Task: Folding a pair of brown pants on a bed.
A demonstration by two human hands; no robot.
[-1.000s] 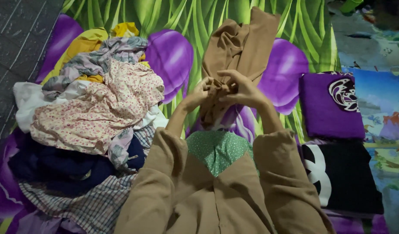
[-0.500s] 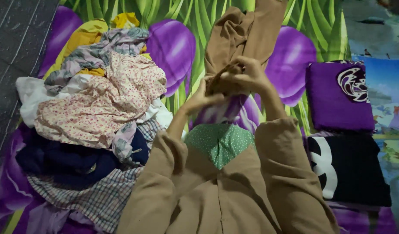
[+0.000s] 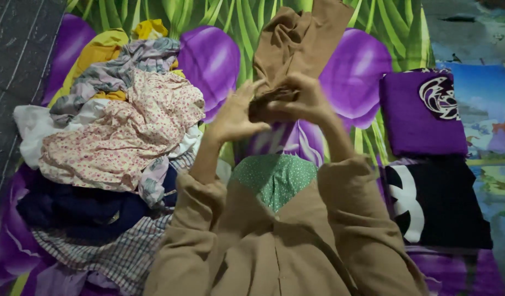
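Looking down from a head camera, two bare hands meet over a brown garment (image 3: pixel 296 41) spread lengthwise on a bedsheet (image 3: pixel 219 60) printed with big purple tulips and green leaves. The right hand (image 3: pixel 296 101) is closed around the bunched near end of the brown garment, knuckles up. The left hand (image 3: pixel 233 118) sits just beside it with fingers spread and loosely curved, fingertips touching the same bunched cloth (whether it actually grips any fabric cannot be told). Both forearms come out of tan sleeves, and a green dotted cloth (image 3: pixel 274 178) lies between them near the chest.

To the left sits a heap of unfolded laundry (image 3: pixel 115 137): a pink floral piece on top, yellow and grey ones behind, dark blue and checked fabric nearer the viewer. To the right, well apart from the hands, lie two folded shirts, a purple shirt (image 3: pixel 422 115) and a black shirt (image 3: pixel 439 205) just beside it.
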